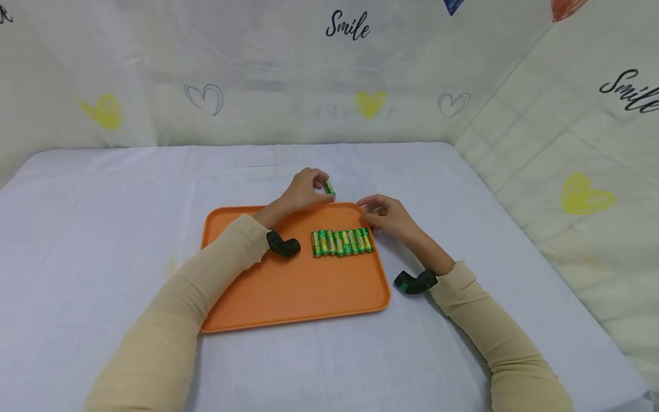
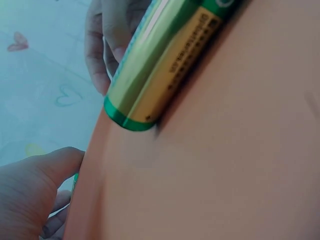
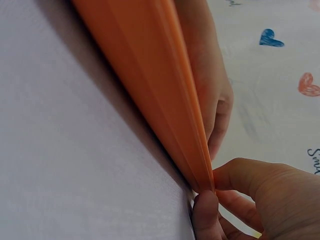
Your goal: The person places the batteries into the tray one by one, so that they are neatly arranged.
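My left hand [image 1: 304,190] is past the far rim of an orange tray [image 1: 288,292], pinching a green and gold battery [image 1: 329,187] between thumb and fingers. In the left wrist view only a green sliver of that battery shows behind the thumb. My right hand [image 1: 388,216] holds the tray's far right corner, thumb and fingertips at the rim; the right wrist view shows the corner between them. Several green and gold batteries [image 1: 342,242] lie side by side in a row in the tray's right part. One battery [image 2: 155,65] looms large in the left wrist view.
A white cloth [image 1: 103,240] covers the table. Behind it hangs a pale sheet [image 1: 288,109] printed with hearts and words. A black wrist camera [image 1: 283,245] sits on the left wrist above the tray, another camera [image 1: 415,282] on the right wrist.
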The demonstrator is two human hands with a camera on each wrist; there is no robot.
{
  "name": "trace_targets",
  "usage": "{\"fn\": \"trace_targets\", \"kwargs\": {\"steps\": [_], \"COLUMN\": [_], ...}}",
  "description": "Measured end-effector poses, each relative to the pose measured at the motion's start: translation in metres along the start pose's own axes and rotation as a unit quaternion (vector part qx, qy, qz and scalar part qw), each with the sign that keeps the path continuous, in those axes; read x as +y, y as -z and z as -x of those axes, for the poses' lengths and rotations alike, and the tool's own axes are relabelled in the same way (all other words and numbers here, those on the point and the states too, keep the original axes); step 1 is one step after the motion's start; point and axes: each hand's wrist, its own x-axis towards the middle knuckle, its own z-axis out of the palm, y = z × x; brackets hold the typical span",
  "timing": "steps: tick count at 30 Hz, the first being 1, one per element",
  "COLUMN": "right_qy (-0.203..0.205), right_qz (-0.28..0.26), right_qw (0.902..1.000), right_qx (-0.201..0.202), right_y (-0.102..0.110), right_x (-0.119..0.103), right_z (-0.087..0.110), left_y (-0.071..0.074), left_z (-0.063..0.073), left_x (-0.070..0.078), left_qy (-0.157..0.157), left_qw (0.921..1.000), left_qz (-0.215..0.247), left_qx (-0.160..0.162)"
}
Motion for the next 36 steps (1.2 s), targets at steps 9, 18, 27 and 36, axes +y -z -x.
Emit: {"fn": "trace_targets", "kwargs": {"steps": [9, 18, 27, 36], "right_qy": [-0.001, 0.001, 0.004, 0.002], "right_qz": [0.009, 0.012, 0.015, 0.01], "right_qw": [1.0, 0.9999, 0.9999, 0.9999], "right_qx": [0.002, 0.0, -0.001, -0.005], "right_y": [0.001, 0.0, 0.002, 0.002], "right_x": [0.004, 0.005, 0.004, 0.002], "right_z": [0.0, 0.0, 0.001, 0.001], "left_y": [0.004, 0.009, 0.014, 0.019], "left_z": [0.003, 0.013, 0.023, 0.036], "left_x": [-0.003, -0.006, -0.008, -0.007], "left_qy": [0.0, -0.004, -0.033, -0.073], "left_qw": [0.9998, 0.9996, 0.999, 0.9964], "left_qz": [0.017, 0.028, 0.019, 0.03], "left_qx": [0.002, 0.006, 0.022, 0.031]}}
